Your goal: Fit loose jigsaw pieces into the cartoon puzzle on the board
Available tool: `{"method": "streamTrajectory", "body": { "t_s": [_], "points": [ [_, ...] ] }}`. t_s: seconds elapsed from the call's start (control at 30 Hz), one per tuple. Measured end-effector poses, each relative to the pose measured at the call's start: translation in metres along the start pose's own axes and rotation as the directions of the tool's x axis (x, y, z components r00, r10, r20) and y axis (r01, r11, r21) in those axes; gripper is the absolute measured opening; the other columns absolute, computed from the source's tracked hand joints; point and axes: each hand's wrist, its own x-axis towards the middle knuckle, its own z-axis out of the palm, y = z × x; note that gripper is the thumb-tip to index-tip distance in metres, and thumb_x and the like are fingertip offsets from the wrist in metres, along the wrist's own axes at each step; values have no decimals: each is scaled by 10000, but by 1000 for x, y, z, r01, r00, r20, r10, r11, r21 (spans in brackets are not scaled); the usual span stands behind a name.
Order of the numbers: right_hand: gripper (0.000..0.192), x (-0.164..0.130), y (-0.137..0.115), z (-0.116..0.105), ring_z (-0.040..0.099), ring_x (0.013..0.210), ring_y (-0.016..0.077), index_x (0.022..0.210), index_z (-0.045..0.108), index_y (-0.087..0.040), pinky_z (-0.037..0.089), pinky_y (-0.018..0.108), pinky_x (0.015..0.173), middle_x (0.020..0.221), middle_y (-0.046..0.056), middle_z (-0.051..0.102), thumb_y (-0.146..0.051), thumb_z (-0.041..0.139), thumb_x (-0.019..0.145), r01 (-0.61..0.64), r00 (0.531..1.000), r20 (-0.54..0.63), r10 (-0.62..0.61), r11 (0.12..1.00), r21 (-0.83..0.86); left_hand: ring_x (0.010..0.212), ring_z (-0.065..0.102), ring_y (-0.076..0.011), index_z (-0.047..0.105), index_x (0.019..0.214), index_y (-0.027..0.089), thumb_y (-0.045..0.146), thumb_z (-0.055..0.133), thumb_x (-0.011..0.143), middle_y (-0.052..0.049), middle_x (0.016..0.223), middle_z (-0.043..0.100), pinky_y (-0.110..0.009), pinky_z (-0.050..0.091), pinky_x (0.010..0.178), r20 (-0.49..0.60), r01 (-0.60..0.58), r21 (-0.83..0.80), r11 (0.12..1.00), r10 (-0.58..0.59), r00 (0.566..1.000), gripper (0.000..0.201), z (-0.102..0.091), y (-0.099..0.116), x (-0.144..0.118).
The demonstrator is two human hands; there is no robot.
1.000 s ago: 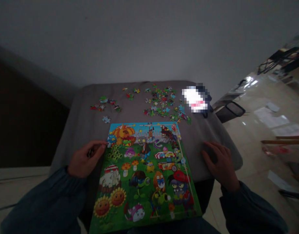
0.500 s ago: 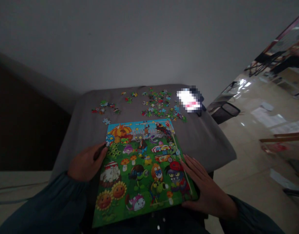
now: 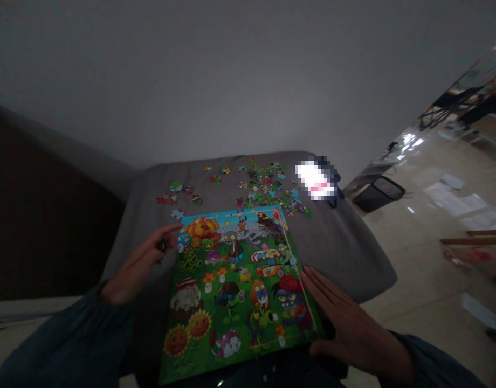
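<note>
One puzzle board [image 3: 235,291], two hands [image 3: 140,264], and perhaps several dozen loose pieces [image 3: 268,186], too dim to count.

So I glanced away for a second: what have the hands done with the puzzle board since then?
The right hand came off the grey cushion and now lies flat along the puzzle board's right edge. The left hand slid farther up the left edge, fingers near the top corner. The board stays on the cushion, and the loose pieces behind it lie as before.

Green, blue-topped cartoon puzzle board [image 3: 235,291] on grey cloth [image 3: 337,242]; multicoloured pieces [image 3: 268,186].
</note>
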Motion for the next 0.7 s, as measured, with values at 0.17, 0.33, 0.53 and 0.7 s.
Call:
{"method": "streamTrajectory", "body": {
  "t_s": [0.17,0.33,0.53,0.7],
  "points": [
    [634,56,-3,-73,460,1324,251,1467,363,-262,396,454,1103,1450,81,476,-475,567,906,128,989,-93,-113,976,176,986,576,-210,476,1358,255,295,504,918,-76,1165,575,-326,490,832,303,-34,-354,935,148,942,443,28,39,31],
    [385,157,-20,-80,665,899,158,1265,561,-184,562,328,805,1070,72,683,-361,563,923,212,973,-60,-225,750,627,959,597,-200,571,1249,228,319,688,812,-75,1155,605,-310,513,794,324,-93,-346,934,211,922,461,65,52,53],
    [320,195,-25,-28,653,772,133,1082,631,-165,550,294,718,883,34,680,-342,685,820,146,983,-61,-176,528,836,823,657,-156,526,1283,241,300,784,711,-93,1278,577,-308,563,726,407,80,-465,882,133,904,630,89,39,52],
    [261,191,-20,-16,639,653,107,949,641,-162,550,274,657,763,-4,670,-341,719,776,76,987,-15,-158,389,918,817,652,-135,583,1241,232,269,792,701,-104,1371,516,-316,571,759,405,31,-440,898,167,899,580,96,35,50]
  ]
}}
